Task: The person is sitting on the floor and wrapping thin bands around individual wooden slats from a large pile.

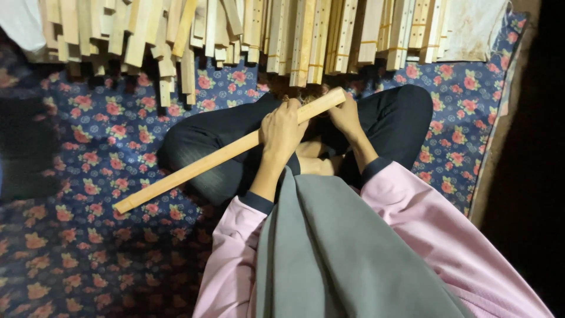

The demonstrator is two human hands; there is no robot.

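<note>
A long, pale, square-edged wooden stick lies slanted across the lap of a seated person, seen from above by a camera on their own head. The left hand is closed around the stick, fingers wrapped over its top, gripping it not far from its upper end. From that grip the stick runs a short way up and to the right to its cut end, and a much longer way down and to the left, where its far end reaches out over the floor covering, well apart from the hand. The right hand sits just beyond the left, at the short upper end; it touches the stick from the underside, but the wood hides its fingers, so whether it clasps the stick or only steadies it cannot be told. Beneath both hands are the person's crossed legs in black trousers, with a bare foot tucked directly under the grip. Nearer the camera, pink sleeves with dark cuffs lead to the wrists, and a grey cloth hangs between them. All around spreads a dark blue mat with pink flowers. Past the hands, at the far edge, lies a large heap of similar pale wooden sticks.
</note>
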